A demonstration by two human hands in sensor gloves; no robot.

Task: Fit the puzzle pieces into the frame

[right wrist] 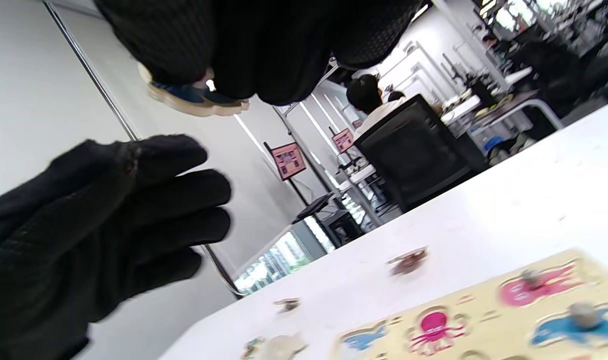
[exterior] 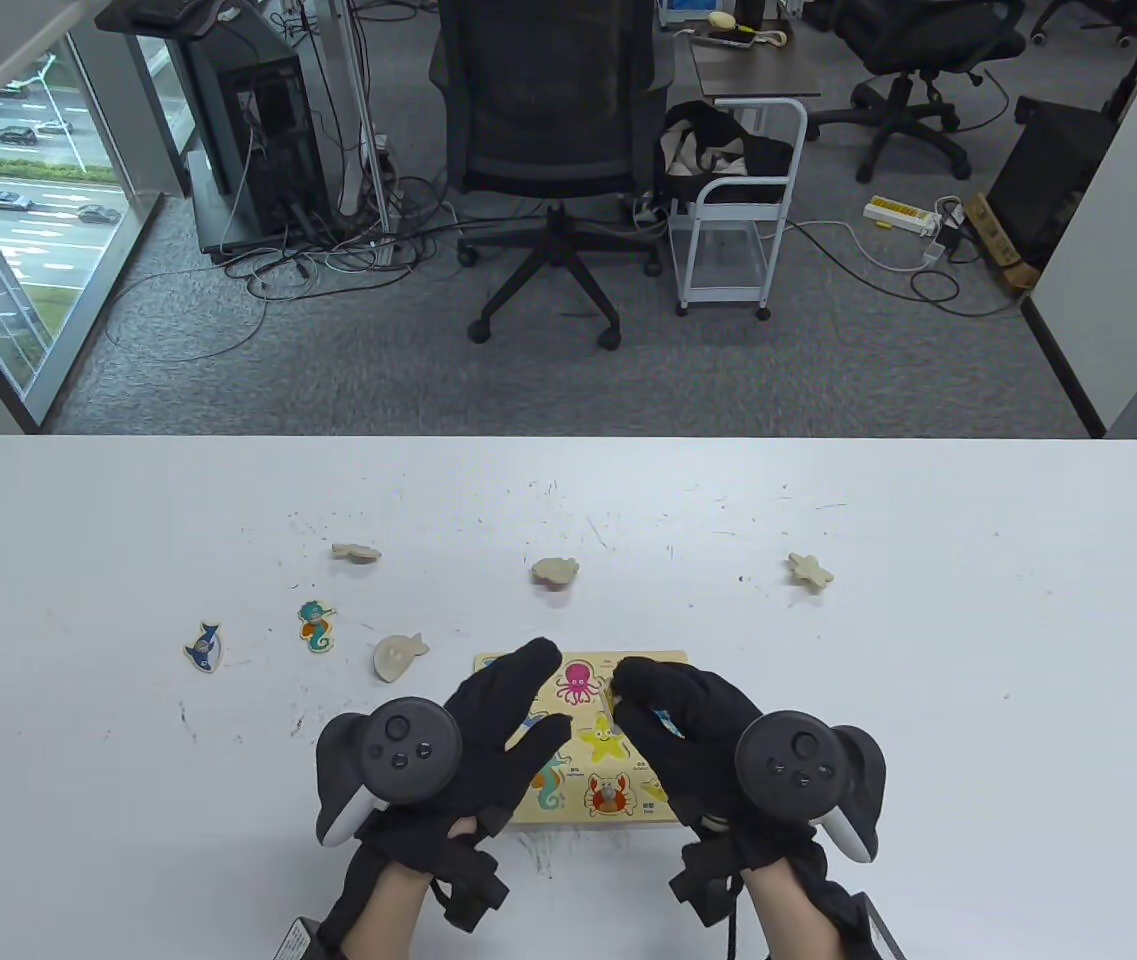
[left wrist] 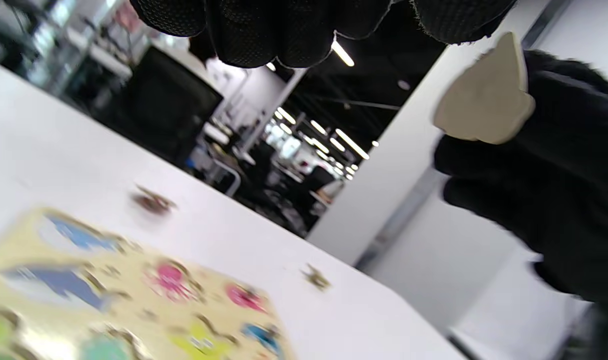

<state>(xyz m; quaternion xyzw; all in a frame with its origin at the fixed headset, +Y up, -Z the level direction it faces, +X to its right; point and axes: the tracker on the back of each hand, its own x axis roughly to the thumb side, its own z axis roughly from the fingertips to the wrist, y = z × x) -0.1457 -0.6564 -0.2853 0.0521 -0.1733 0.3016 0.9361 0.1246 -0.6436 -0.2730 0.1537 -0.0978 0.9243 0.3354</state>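
Right hand (exterior: pixel 698 730) holds a flat wooden piece (right wrist: pixel 196 97) pinched in its grip, raised off the worktop (exterior: pixel 928 650) above the right part of the frame (exterior: pixel 578 740). The frame lies directly below and slightly left of the pinch, so the coming move should be mostly downward. Which recess the piece belongs to I cannot tell; the hands cover much of the board in the table view. Left hand (exterior: pixel 503 725) is open, fingers straight and together, hovering over the frame's left part, holding nothing; whether it touches the board cannot be judged. The right hand is therefore the nearer and only loaded one. Long axis of the piece runs roughly level across the right wrist view, face side down. Views differ: the table view almost hides the piece behind the fingers (exterior: pixel 643 685); the right wrist view shows its blue printed face from beneath; the left wrist view shows its plain unpainted back (left wrist: pixel 484 97) against the right glove. The wrist views also show clear air between piece and frame, which the top view cannot. Still loose on the worktop: a whale piece (exterior: pixel 203 646), a seahorse piece (exterior: pixel 316 625), and four pieces lying blank side up (exterior: pixel 398 656), (exterior: pixel 356 552), (exterior: pixel 555 571), (exterior: pixel 810 570).
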